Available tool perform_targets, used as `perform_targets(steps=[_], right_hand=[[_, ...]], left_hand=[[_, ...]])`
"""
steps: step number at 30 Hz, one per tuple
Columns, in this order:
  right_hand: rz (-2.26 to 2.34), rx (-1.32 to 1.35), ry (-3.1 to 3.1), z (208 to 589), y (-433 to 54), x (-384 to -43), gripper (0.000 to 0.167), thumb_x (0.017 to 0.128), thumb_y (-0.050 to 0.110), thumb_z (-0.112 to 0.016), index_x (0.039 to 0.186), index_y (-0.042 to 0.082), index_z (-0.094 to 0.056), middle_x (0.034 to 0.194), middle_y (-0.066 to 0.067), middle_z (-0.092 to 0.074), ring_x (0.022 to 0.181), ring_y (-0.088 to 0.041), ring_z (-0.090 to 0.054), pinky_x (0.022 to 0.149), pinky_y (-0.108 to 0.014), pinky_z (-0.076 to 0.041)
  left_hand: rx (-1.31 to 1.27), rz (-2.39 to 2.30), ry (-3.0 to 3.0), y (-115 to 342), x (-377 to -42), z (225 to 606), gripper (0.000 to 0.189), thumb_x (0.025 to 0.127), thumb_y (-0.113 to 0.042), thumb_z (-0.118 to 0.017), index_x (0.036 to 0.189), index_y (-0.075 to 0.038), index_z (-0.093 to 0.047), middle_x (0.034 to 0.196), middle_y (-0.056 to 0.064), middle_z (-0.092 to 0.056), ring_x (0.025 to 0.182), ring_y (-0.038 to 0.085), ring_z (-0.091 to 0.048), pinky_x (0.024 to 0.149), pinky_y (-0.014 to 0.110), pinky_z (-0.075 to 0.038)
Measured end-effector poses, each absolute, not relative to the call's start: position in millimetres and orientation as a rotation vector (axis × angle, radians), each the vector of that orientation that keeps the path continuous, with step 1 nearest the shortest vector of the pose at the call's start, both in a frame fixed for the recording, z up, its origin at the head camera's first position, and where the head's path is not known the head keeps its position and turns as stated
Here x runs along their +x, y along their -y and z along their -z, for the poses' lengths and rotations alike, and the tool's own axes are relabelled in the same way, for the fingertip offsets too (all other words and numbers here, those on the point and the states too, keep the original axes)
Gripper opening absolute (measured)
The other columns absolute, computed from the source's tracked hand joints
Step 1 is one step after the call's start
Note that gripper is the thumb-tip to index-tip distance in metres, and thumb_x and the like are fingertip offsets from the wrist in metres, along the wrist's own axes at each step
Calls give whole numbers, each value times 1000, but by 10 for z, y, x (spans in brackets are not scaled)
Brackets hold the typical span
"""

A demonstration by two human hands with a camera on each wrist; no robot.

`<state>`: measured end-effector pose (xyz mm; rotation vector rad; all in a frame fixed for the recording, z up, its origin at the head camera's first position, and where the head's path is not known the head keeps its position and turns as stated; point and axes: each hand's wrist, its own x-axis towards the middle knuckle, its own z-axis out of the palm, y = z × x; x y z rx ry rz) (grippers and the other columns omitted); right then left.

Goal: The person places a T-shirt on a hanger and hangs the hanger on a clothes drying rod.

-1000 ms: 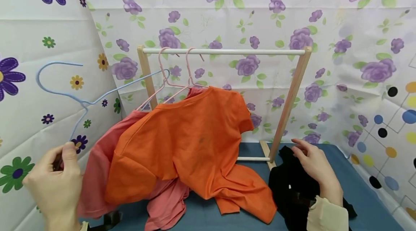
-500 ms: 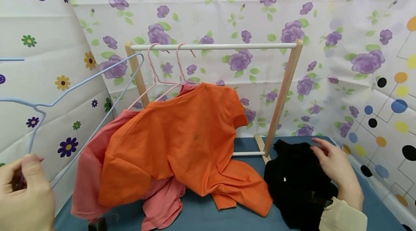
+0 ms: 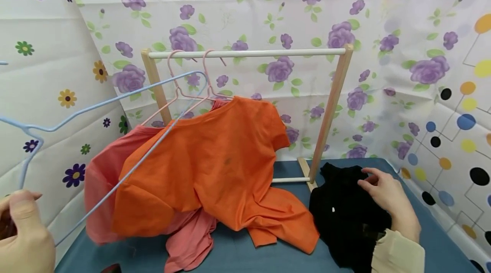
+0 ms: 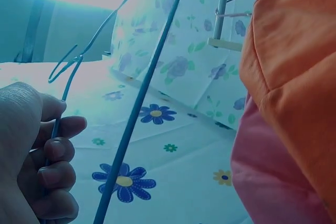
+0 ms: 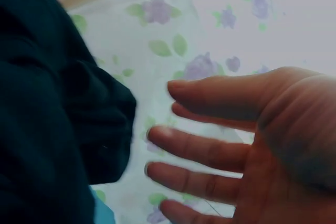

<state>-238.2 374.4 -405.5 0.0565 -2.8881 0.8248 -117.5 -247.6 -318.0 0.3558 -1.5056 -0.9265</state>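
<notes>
My left hand (image 3: 28, 234) grips a light blue wire hanger (image 4: 140, 103) by one side, with its fingers curled round the wire in the left wrist view. The hanger's hook runs out of the head view at the left, and its far end crosses in front of an orange T-shirt (image 3: 222, 162). Over a crumpled black garment (image 3: 341, 222) at the right, my right hand (image 3: 391, 200) has its fingers loosely bent. In the right wrist view those fingers are spread and hold nothing, with a gap between them and the black cloth.
A clothes rack with a white rail (image 3: 264, 53) and wooden posts (image 3: 330, 115) stands at the back. Two pink hangers hook over its left part, bearing the orange T-shirt and a pink garment (image 3: 101, 196). Patterned sheets wall in the blue table surface (image 3: 230, 251).
The head view has turned slightly right. My left hand and the blue hanger have moved left, and the hanger has swung across the shirts. My right hand has drawn off the black garment a little.
</notes>
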Motion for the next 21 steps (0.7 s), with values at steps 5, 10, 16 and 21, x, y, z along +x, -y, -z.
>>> perform_targets(steps=[5,10,16,21], right_hand=[[-835,-80,2993,4116,-3628,-2475,47,97,37,-61,118,-4,-57,100,-19,-62,86,-33,-59,73,-50,-48],[-839,-205,3046,4208,-3544,-2531,49,94,48,-60,103,0,-59,88,-12,-57,77,-28,-53,65,-42,-43],[-843,-260,3069,4286,-3463,-2606,35,97,40,-58,96,5,-58,83,-11,-54,74,-28,-52,65,-46,-36],[-863,-324,2983,4234,-3434,-2594,34,101,30,-47,119,4,-59,111,-25,-58,91,-42,-55,68,-54,-40]], left_hand=[[380,957,1547,2385,-1189,3143,17,98,-24,-59,90,-23,-73,67,-19,-41,59,0,-32,53,13,-22],[462,872,1711,2289,-1158,3083,27,99,-33,-57,97,-12,-74,77,-24,-43,64,-1,-35,57,11,-26],[302,804,1730,2231,-1214,3084,37,97,-30,-62,102,5,-72,84,-39,-47,69,-13,-42,67,3,-35],[106,818,1723,2142,-1318,3096,29,92,-21,-69,97,7,-73,89,-42,-50,77,-17,-49,75,5,-39]])
